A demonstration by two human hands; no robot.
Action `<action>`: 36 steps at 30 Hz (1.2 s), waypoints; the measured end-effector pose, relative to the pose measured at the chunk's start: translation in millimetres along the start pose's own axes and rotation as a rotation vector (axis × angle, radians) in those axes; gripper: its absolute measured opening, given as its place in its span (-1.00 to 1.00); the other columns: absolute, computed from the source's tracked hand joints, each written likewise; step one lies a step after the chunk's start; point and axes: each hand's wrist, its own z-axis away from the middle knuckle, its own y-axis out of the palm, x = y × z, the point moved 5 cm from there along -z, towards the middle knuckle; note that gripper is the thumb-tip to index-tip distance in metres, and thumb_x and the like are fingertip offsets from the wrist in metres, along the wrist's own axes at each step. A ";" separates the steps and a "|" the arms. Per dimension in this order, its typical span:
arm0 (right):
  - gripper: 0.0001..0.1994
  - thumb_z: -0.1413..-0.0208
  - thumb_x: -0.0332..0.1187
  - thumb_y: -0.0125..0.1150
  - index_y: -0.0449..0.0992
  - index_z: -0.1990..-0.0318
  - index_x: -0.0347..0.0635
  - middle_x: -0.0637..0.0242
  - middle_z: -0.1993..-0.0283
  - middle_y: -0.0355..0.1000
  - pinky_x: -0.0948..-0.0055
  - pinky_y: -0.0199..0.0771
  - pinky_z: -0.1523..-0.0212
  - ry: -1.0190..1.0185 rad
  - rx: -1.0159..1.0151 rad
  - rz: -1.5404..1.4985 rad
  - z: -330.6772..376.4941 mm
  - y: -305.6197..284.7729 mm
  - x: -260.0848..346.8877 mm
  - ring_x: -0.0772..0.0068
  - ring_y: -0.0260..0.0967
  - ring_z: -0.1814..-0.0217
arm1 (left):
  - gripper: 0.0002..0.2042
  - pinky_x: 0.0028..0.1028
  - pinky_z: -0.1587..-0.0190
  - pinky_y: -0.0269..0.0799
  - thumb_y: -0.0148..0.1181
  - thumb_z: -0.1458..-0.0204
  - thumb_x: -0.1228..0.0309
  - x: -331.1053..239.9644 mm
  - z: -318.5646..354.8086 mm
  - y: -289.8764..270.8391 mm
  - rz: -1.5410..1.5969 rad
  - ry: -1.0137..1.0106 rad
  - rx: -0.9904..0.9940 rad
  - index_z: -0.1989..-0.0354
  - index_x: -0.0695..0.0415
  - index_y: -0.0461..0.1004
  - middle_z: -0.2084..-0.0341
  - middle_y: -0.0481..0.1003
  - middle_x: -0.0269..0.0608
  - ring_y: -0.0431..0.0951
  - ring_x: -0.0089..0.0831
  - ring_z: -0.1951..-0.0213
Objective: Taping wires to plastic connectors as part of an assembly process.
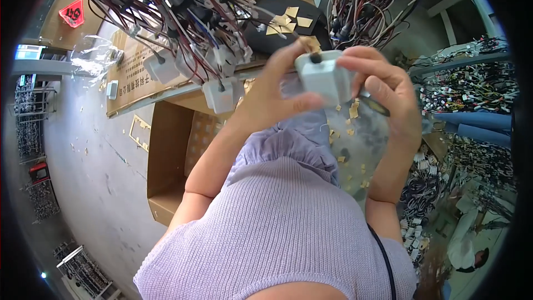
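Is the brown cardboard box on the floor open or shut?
Open. The cardboard box shows its inner walls and bottom, with no flap across the top; only its nearer part is hidden by the left forearm.

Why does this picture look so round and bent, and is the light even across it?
Head view: the fisheye lens bows straight edges, such as the table edge, and leaves black corners. Daylight is bright and soft, with no hard shadows. The white box held by the left hand and right hand is sharp; things at the rim smear.
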 end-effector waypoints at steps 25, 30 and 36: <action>-0.43 0.16 -0.46 0.50 0.34 -0.03 -0.34 0.30 0.08 0.39 0.62 0.37 0.03 0.214 0.022 0.149 -33.4 13.0 -52.0 0.62 0.34 0.05 | -0.52 -0.48 -0.04 0.28 0.23 0.12 0.62 27.3 22.1 -4.6 0.035 -0.048 -0.235 -0.01 0.11 0.22 0.17 0.36 -0.26 0.39 -0.50 0.05; -0.47 0.24 -0.39 0.54 0.45 0.06 -0.30 0.40 0.10 0.35 0.60 0.33 0.01 0.169 0.155 0.376 -46.2 6.0 -44.3 0.60 0.33 0.07 | -0.39 -0.41 -0.09 0.27 0.19 0.18 0.66 26.8 21.1 -0.9 -0.158 0.038 -0.171 -0.16 0.11 0.28 0.11 0.35 -0.23 0.39 -0.34 -0.01; -0.49 0.26 -0.33 0.51 0.48 0.08 -0.26 0.32 0.10 0.34 0.48 0.25 -0.09 -0.016 0.563 0.498 -56.9 12.8 -32.9 0.44 0.30 0.00 | -0.41 -0.41 0.01 0.31 0.21 0.23 0.64 29.9 19.5 0.6 -0.152 -0.032 -0.117 -0.11 0.12 0.31 0.14 0.33 -0.15 0.40 -0.25 0.07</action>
